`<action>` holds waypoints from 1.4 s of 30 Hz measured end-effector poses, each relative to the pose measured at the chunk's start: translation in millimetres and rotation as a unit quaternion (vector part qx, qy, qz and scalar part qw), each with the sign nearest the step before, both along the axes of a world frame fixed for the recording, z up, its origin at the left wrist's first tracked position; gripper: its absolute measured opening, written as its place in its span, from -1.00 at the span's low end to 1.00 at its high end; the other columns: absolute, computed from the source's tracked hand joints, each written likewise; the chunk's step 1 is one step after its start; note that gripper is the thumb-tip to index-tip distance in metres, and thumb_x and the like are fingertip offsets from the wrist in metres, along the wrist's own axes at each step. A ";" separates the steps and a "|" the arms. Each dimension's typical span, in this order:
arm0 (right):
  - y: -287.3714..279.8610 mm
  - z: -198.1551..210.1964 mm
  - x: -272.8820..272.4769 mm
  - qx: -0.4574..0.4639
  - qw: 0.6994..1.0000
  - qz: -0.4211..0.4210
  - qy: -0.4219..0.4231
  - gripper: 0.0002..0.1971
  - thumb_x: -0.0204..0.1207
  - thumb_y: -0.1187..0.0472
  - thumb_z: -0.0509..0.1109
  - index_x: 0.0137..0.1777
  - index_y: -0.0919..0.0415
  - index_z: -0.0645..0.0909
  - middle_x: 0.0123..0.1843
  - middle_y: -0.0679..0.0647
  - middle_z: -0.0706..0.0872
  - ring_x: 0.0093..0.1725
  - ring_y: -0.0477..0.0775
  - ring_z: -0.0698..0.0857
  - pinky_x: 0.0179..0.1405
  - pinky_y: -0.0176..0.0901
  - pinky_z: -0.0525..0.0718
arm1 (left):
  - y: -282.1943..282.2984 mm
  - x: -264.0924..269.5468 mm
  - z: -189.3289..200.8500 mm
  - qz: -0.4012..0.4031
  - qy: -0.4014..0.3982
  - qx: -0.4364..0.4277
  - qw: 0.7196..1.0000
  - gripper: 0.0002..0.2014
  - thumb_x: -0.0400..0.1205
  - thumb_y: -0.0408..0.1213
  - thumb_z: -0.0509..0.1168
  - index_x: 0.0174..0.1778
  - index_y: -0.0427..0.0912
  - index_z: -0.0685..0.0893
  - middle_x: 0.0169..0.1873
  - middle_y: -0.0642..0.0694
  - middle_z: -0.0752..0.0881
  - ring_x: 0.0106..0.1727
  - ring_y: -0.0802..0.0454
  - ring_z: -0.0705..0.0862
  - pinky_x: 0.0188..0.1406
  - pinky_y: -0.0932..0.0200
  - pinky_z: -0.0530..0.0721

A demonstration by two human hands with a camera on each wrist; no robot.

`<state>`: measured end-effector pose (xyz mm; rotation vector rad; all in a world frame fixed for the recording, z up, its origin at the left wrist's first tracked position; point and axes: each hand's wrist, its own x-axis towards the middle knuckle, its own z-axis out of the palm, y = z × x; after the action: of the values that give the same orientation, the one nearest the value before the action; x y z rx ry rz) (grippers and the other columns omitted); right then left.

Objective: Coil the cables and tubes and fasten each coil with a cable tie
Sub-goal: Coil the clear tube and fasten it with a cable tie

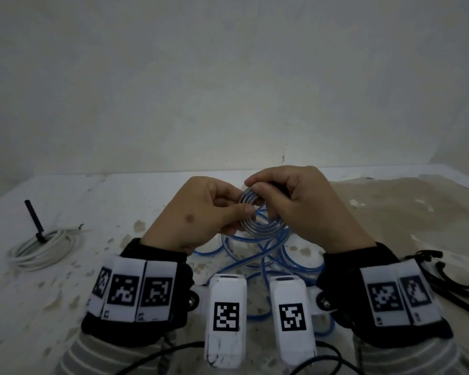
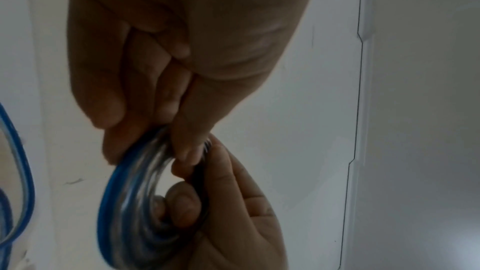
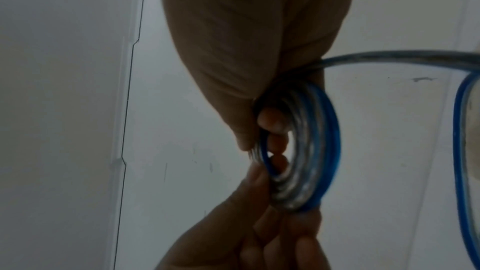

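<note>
two hands work above a stained white worktop (image 1: 65, 307), where loose loops of blue-striped clear tube (image 1: 255, 255) lie between the wrists. the small coil (image 1: 251, 201) already wound sits raised over them. the left hand (image 1: 198, 215) pinches its near rim; the right hand (image 1: 298, 201) curls over its far rim. light, springy and probably slick, it likely unwinds if released, so grip across all turns. a tied white cable coil (image 1: 42, 249) lies far left.

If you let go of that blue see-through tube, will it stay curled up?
Probably not. The blue tube looks springy: its loose part sprawls in wide loops on the table. Both hands, left and right, pinch the coil, suggesting it would likely spring open untied.
</note>
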<state>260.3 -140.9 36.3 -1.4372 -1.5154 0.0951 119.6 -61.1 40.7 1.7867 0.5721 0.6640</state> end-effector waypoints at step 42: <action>-3.6 3.4 3.3 -0.046 0.978 0.072 0.191 -0.93 0.50 0.36 0.37 -0.13 0.25 0.70 -0.45 0.06 0.73 -0.50 -0.04 0.61 -0.41 -0.26 0.62 | 2.8 -7.5 3.1 -0.024 -0.007 -0.041 0.999 -0.94 0.43 -0.40 0.40 -0.25 -0.18 0.76 -0.44 -0.10 0.80 -0.40 0.09 0.77 -0.29 0.20 0.76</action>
<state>263.6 -144.5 39.8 -1.2907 -1.3056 0.5077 112.1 -58.3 43.8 1.7135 0.5384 0.6123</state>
